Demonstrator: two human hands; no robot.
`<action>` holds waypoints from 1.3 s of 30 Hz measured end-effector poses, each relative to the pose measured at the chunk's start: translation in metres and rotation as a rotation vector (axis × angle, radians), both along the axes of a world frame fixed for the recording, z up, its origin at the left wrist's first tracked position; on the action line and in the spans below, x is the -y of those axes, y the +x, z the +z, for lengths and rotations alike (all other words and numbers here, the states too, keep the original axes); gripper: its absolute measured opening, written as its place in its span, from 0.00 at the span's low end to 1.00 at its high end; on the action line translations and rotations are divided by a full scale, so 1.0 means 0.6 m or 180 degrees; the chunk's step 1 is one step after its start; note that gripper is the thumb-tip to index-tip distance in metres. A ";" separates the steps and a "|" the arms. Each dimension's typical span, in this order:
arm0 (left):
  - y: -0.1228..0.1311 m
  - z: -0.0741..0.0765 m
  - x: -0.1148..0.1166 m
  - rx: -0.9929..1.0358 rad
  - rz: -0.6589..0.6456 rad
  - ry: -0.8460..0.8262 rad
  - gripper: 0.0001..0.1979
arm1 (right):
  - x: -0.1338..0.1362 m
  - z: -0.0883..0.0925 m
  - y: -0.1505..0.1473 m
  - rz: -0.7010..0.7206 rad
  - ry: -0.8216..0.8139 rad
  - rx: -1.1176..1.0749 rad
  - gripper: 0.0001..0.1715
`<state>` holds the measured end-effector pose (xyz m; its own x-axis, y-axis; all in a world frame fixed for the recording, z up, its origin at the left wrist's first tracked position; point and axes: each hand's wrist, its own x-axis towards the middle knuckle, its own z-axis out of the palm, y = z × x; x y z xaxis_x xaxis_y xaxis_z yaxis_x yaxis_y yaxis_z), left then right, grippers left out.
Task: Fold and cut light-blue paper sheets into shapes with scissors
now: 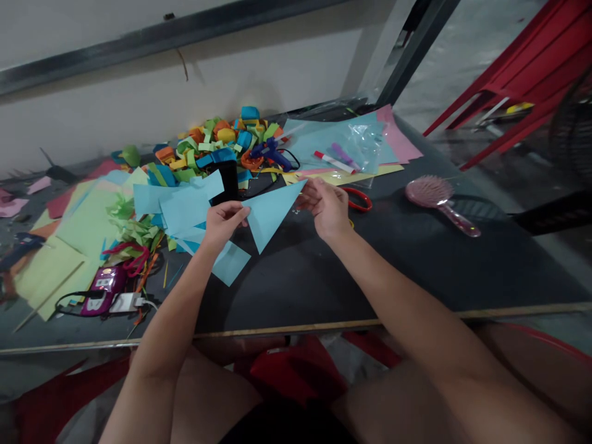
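Note:
A light blue paper triangle [272,216] hangs above the dark table, its longest point toward the upper right. My left hand [225,222] pinches its left corner between thumb and fingers. At the upper right corner, my right hand [326,203] holds the paper with closed fingertips. Below my left hand lies a small light blue square [232,263]. Larger light blue sheets [187,206] are piled to the left. Red-handled scissors [359,200] lie just beyond my right hand, partly hidden by it.
Folded colored paper pieces [226,134] are heaped by the wall, beside a blue glue gun [272,152]. Markers [333,162] lie on sheets behind. A pink hairbrush [430,192] is at right, a purple device [104,290] at left.

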<state>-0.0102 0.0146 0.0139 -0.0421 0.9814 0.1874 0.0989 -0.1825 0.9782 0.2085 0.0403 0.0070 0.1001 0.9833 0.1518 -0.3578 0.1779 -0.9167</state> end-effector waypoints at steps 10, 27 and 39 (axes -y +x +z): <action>0.001 -0.002 0.002 -0.0044 -0.0014 0.0009 0.13 | -0.004 -0.004 0.001 -0.0429 -0.0048 0.0404 0.16; 0.010 0.001 0.009 -0.0060 -0.0151 -0.0042 0.12 | -0.005 0.004 0.005 -0.0181 -0.0265 0.0137 0.19; 0.007 0.002 0.003 -0.0138 -0.0205 -0.0375 0.15 | 0.003 -0.007 0.002 -0.0203 0.0273 0.1025 0.20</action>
